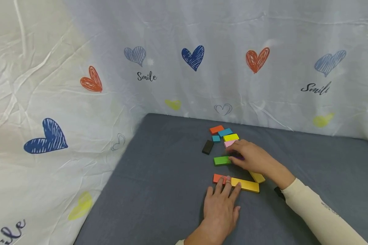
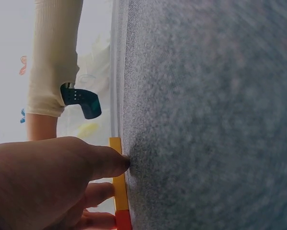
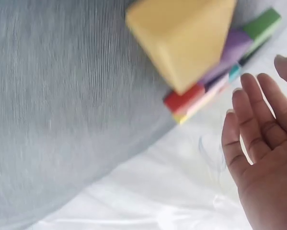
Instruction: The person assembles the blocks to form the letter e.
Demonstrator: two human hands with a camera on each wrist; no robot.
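Note:
My left hand [image 1: 220, 209] lies on the table with fingers extended, the fingertips resting on a red block [image 1: 218, 178] and a long yellow-orange block [image 1: 246, 185] laid end to end. In the left wrist view, the thumb stretches past the yellow-orange block [image 2: 120, 189]. Above the other blocks hovers my right hand [image 1: 253, 156], its fingertips close over a green block [image 1: 221, 161] and a pink block [image 1: 229, 144]. The right wrist view shows its fingers relaxed and the palm bare. A purple block [image 3: 234, 50] is mostly hidden under that hand in the head view.
Another yellow block [image 1: 258, 177] slants beside the right wrist. Farther back lie a black block [image 1: 208, 147], a bright yellow block [image 1: 231, 137], an orange block [image 1: 216, 129] and two blue ones. A pale curtain with printed hearts [image 1: 193, 58] hangs behind the grey table [image 1: 159, 163].

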